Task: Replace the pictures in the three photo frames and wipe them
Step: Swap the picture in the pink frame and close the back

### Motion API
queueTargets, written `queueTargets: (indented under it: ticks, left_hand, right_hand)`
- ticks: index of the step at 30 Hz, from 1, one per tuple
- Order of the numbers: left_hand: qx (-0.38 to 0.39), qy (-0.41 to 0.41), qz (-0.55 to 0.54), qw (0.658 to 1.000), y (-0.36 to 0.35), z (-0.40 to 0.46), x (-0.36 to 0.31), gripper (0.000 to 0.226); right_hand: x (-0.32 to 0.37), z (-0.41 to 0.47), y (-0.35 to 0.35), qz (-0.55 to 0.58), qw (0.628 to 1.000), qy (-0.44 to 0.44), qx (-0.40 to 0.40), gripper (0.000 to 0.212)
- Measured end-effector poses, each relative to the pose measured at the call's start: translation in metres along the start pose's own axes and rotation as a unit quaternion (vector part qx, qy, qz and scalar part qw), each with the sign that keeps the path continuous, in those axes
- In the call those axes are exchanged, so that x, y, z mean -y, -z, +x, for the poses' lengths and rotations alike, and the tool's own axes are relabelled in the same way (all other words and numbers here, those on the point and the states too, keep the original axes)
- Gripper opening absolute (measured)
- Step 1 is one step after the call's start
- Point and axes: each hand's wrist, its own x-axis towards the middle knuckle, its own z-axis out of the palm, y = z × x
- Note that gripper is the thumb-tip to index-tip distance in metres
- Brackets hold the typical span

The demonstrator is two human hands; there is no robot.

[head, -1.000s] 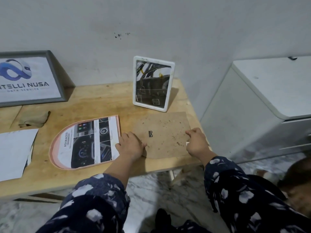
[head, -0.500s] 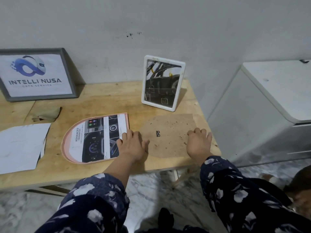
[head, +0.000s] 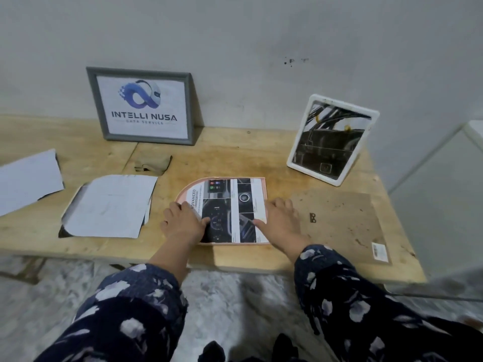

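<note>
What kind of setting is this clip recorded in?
Probably a plain room in a home or small office, not a workshop: a rough wooden table against a bare scuffed wall, a marble-patterned floor, and a framed company logo.

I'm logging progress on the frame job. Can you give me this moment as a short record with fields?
surface: wooden table
grey frame: upright by the wall, logo print inside
white frame: upright, tilted back, dark picture
pink arched frame: lying flat, printed picture on it
brown backing board: flat, right of pink frame
left hand: on the picture's left part
right hand: on its right edge
cloth: untouched
</note>
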Motion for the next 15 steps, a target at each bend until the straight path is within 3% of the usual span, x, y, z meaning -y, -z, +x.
queueTargets:
  ticks: [3,8,15]
  left_hand:
    - [0.023,-0.012,0.006,1.000,-0.003,0.009,0.014,0.069]
    - [0.006,-0.035,-0.014,0.999,-0.006,0.013,0.022,0.065]
    - [-0.066,-0.061,-0.076,0.993,-0.008,0.008,0.023,0.070]
  right_hand:
    - [0.012,0.002,-0.010,-0.014,0.999,-0.026,0.017,0.076]
    - [0.019,0.002,-0.022,-0.022,0.998,-0.061,0.003,0.071]
    - [0.035,0.002,-0.027,0.128,0.982,-0.139,-0.016,0.060]
